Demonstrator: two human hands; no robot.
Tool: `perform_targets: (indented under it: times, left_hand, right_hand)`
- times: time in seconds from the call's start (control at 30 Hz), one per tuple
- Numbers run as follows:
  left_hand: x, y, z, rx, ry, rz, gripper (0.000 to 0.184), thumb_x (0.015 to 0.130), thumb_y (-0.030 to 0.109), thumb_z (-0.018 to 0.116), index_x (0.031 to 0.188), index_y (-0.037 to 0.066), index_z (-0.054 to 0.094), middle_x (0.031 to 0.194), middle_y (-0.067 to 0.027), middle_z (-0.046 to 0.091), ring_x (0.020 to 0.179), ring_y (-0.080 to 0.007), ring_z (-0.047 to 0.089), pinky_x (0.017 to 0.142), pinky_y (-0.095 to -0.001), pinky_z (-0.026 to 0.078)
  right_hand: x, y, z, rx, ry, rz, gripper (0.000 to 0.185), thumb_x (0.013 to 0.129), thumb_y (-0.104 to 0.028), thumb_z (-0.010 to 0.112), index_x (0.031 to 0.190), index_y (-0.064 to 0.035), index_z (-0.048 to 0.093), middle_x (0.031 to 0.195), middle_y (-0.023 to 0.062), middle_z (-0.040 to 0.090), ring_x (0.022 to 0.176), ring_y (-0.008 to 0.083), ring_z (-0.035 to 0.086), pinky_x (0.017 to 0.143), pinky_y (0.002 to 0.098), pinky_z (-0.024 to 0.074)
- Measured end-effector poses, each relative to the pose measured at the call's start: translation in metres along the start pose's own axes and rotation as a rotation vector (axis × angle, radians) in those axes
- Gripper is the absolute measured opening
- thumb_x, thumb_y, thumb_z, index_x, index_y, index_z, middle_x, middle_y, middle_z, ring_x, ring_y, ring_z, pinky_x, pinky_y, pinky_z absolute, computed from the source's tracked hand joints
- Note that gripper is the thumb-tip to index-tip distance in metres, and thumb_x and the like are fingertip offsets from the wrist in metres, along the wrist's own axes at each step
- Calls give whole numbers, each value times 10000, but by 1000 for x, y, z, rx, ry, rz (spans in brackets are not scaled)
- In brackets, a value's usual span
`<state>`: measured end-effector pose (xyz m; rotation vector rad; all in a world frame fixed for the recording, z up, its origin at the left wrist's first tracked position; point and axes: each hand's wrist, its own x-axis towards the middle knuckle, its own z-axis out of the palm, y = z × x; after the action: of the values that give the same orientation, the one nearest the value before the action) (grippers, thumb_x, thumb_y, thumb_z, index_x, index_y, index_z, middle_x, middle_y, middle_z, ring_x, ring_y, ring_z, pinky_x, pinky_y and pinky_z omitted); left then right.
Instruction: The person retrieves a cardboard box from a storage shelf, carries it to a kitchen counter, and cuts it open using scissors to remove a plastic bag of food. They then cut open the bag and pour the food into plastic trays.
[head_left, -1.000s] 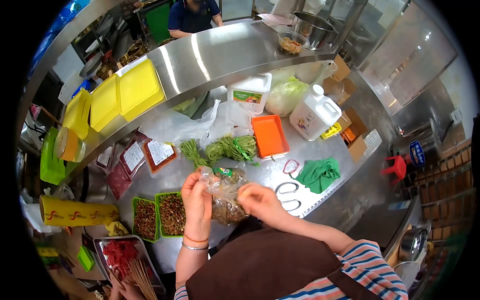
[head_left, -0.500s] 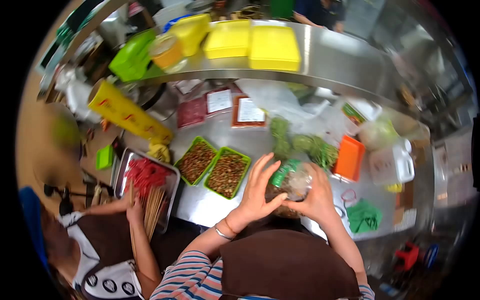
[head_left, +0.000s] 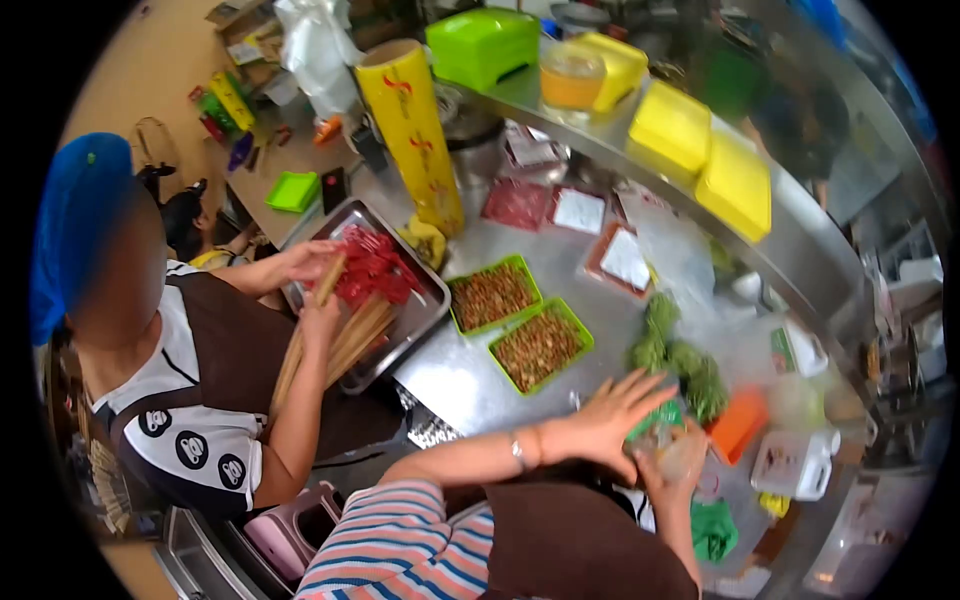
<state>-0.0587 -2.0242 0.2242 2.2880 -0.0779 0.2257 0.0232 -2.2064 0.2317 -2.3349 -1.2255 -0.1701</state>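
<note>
A clear plastic packet (head_left: pixel 662 447) with a green label and brownish contents is between my two hands, partly covered by them. My left hand (head_left: pixel 607 425) holds its left side, fingers stretched over the top and thumb below. On the other side, my right hand (head_left: pixel 675 468) is closed around it. Bunches of green herbs (head_left: pixel 692 372) lie just beyond my hands. An orange tray (head_left: pixel 738 425) is to the right of them. Left of my hands, two green trays of chopped brown food (head_left: pixel 540 348) (head_left: pixel 492 297) stand on the steel table (head_left: pixel 440 385).
At left, a co-worker (head_left: pixel 215 350) in a blue cap holds wooden skewers (head_left: pixel 355 335) over a metal tray (head_left: pixel 437 292) of red meat. A yellow film roll (head_left: pixel 410 135) stands behind it. Yellow boxes (head_left: pixel 735 185) sit on a raised shelf; a white jug (head_left: pixel 795 463) is at right.
My view has turned left, so the table appears shifted right and tilted, with more of the co-worker showing. The packet stays between my hands; my left fingers look more spread.
</note>
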Motion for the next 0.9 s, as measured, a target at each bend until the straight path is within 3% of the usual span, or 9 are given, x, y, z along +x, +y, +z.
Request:
perform_targets:
  times: [0.07,0.27,0.33,0.37,0.47,0.5,0.57,0.63,0.9]
  left_hand:
    - [14,-5,12,-119,95,36,1105,521,399,844,1430,106,288,1416,-173,364,1309,-394,335,1002,-558,314]
    - [2,17,7,-42,49,19,1046,523,380,845,1410,140,346,1394,-160,392,1283,-371,374,980,-553,331]
    - [9,29,1,248,69,192,1022,522,368,850,1406,193,368,1382,-158,400,1272,-369,382,975,-566,332]
    - [12,26,6,179,59,189,879,526,323,848,1313,199,476,1371,-161,404,1268,-378,379,983,-548,343]
    - [22,5,27,-51,25,280,677,538,273,836,1147,139,573,1350,-153,426,1255,-373,399,988,-505,368]
    - [21,6,28,-42,30,281,677,538,273,836,1147,139,573,1350,-153,426,1255,-373,399,988,-505,368]
    - [24,3,27,-207,131,203,517,546,229,821,998,102,606,1328,-142,452,1228,-362,433,987,-453,390]
    - [23,14,8,-204,201,208,506,551,219,816,997,100,609,1322,-137,461,1218,-356,447,988,-446,392]
    - [15,-9,-131,-82,667,185,501,581,148,827,1026,83,605,1264,-165,533,1150,-310,542,939,-377,456]
  right_hand:
    - [-2,8,1,164,71,1,521,635,-269,805,1029,-2,592,1168,202,520,1042,373,489,876,459,400]
    - [-17,-10,-19,250,-55,32,878,652,-234,812,1357,-2,342,1358,203,381,1239,352,414,1016,443,361]
    - [-42,-7,-13,758,-8,404,958,704,-165,774,1443,-25,182,1383,183,358,1279,289,369,1060,422,307]
    - [-53,-9,-9,1065,-49,601,940,734,-145,758,1449,-22,161,1393,154,341,1269,247,371,1050,378,322]
    - [-51,-3,-12,1048,-72,723,1029,716,-124,783,1467,-36,85,1380,179,352,1259,267,405,1031,375,368]
    - [-48,1,-10,1019,-80,740,953,722,-92,760,1456,-40,154,1363,163,375,1243,251,414,1034,362,358]
    - [-41,5,-14,936,-57,694,911,722,-80,747,1443,-35,192,1365,157,376,1240,247,417,1036,362,355]
    - [-22,-12,-33,739,-18,627,850,701,-65,732,1411,-21,265,1359,149,392,1234,248,422,1037,367,353]
    - [125,-82,-42,787,-26,98,775,724,-104,725,1386,-5,335,1373,161,410,1248,265,443,1034,377,365]
